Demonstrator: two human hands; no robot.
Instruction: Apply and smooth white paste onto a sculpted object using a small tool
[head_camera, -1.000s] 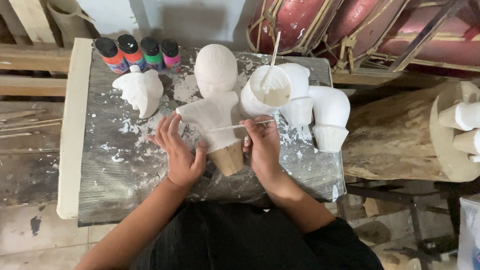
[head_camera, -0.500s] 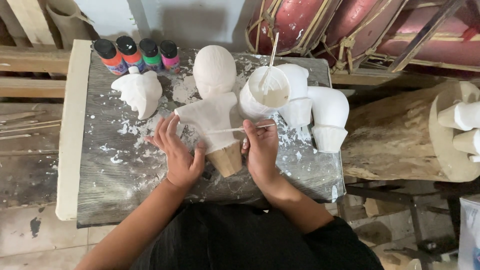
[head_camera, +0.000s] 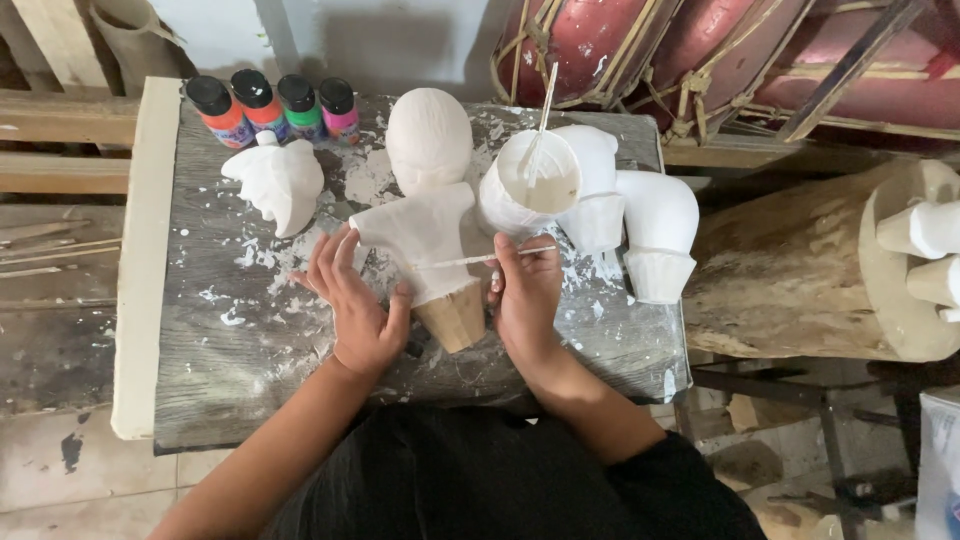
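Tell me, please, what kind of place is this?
Probably a craft workshop for carved figures. A white-coated figure lies on a paint-spattered table, beside small paint bottles, a cup of white paint and a rough log.

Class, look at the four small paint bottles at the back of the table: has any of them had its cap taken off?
No. All four paint bottles stand in a row with their dark caps on, away from both hands, which are at the white figure.
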